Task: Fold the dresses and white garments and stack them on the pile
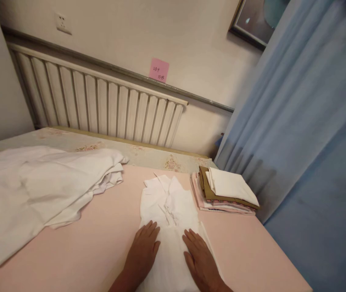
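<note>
A white garment [169,243] with a collar and a ruffled front lies lengthwise on the pink bed surface [106,235], its collar end away from me. My left hand [144,247] rests on its left edge, fingers stretched forward and lying flat. On the right side of the same garment lies my right hand [199,255], palm down with fingers extended and the thumb a little apart. Neither hand grips the cloth. The lower part of the garment runs out of the bottom of the view between my forearms.
A large heap of white cloth [39,190] covers the left side. To the right sits a stack of folded clothes [228,190], white on top of brown. Behind the bed stands a radiator [115,105] with a pink note [158,70] above it. A blue curtain [297,109] hangs at right.
</note>
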Demonstrator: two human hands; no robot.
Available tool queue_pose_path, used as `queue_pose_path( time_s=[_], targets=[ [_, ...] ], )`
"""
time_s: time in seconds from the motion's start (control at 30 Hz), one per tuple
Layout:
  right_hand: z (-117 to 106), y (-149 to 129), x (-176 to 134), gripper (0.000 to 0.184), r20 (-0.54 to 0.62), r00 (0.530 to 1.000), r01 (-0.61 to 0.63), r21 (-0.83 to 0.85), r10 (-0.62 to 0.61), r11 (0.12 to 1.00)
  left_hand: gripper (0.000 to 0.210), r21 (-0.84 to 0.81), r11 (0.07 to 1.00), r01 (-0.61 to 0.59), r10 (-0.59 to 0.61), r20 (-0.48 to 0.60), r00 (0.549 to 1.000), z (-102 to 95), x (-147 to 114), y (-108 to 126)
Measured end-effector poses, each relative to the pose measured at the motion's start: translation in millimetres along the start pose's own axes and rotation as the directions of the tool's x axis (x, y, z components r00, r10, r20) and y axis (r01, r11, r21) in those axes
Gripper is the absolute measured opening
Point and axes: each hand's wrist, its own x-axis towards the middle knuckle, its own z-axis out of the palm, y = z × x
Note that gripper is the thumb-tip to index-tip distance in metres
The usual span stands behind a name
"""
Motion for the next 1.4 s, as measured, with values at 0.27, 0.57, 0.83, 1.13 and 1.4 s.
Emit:
queue_pose_path(
  time_s=[0.27,0.57,0.83,1.13,1.4],
  targets=[
    [1.5,0.7,-0.5,0.046,0.018,1.000,0.000,-0.014,0.000,1.000,0.037,0.011,1.000,-0.001,0.001,0.013,1.000,0.7,0.5,-0.8],
    [4.0,2.4,-1.6,0.046,-0.004,1.000,-0.003,-0.004,0.003,1.000,0.038,-0.010,1.000,0.002,-0.002,0.000,1.000,1.3,-0.1,-1.1],
    [4.5,2.6,-2.0,0.047,-0.010,1.000,0.001,0.005,-0.001,1.000,0.037,-0.014,1.000,-0.007,0.006,-0.025,1.000,2.2,-0.5,-0.8],
    [3.4,1.9,-2.0,0.047,-0.022,1.000,-0.011,0.036,0.011,0.999,0.038,-0.001,1.000,0.006,-0.006,0.022,1.000,-0.5,0.5,0.1],
    [4.0,2.0,-2.2,0.046,-0.015,1.000,-0.008,0.024,0.008,1.000,0.037,0.027,1.000,-0.011,0.011,0.011,1.000,1.1,0.0,-0.9]
  ],
)
